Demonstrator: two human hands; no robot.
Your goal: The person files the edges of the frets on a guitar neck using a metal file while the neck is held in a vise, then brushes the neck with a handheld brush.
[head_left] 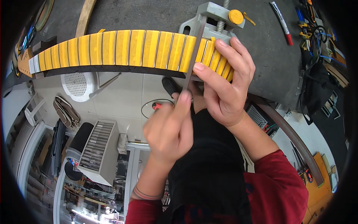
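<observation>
A dark grey workbench (156, 15) fills the upper part of the view, its edge curving down to the right. Along that edge lies a long guitar neck (123, 48), its fretboard masked in yellow tape between bare metal frets, the far end reaching left. A grey clamp (210, 16) with a threaded screw and a yellow knob pins the neck at its right end. Right of it on the bench, well apart, lie a red-and-white marker (282, 23) and a heap of small tools and cables (311, 33); what they rest in I cannot tell.

The right hand (223, 84) is draped over the taped end of the neck, fingers spread across the frets, thumb against a slim metal file (194, 56) that stands across the fretboard. The left hand (167, 128), blurred, is closed around the file's lower end below the bench edge.
</observation>
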